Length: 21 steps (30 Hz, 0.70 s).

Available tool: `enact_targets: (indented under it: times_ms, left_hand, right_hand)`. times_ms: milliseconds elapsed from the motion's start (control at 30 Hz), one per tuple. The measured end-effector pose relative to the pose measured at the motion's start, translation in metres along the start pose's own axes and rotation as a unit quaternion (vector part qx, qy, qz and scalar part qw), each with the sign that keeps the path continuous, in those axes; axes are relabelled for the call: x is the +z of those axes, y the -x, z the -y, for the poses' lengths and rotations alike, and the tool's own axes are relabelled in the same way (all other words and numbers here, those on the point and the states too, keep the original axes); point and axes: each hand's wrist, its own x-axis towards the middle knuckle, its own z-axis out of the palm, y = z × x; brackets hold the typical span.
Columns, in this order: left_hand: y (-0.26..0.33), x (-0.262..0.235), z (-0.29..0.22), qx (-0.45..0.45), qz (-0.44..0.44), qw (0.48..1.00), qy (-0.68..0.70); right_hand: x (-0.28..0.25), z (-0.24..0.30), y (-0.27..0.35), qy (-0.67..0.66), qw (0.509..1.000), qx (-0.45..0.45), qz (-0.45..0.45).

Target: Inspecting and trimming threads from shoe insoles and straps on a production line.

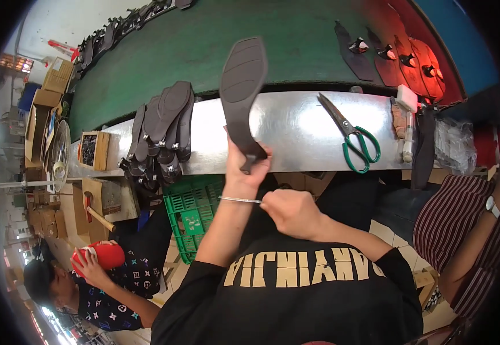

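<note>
Gripping a dark brown shoe sole by its narrow heel end, the left hand holds it upright above the edge of a steel workbench, fingers closed around the sole's base. The right hand is curled shut just below, pinching a thin metal tool that crosses the left wrist. On the bench, a stack of similar soles lies to the left and green-handled scissors rest to the right, well apart from the hands. A green plastic crate sits beneath the bench. Nearby, a seated person holds a red object; another person's striped sleeve shows at right.
</note>
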Motion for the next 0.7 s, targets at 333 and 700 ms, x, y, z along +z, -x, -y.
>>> enact_targets:
  times_ms: [333,700]
  left_hand:
    - [0.071,0.013,-0.237,0.381,-0.056,0.887,-0.256]
    - [0.086,-0.068,-0.306,0.363,-0.171,0.656,-0.639]
  right_hand:
    - [-0.160,-0.159,0.030,0.411,0.852,0.188,-0.264]
    - [-0.242,-0.273,-0.136,0.239,0.862,0.321,-0.310]
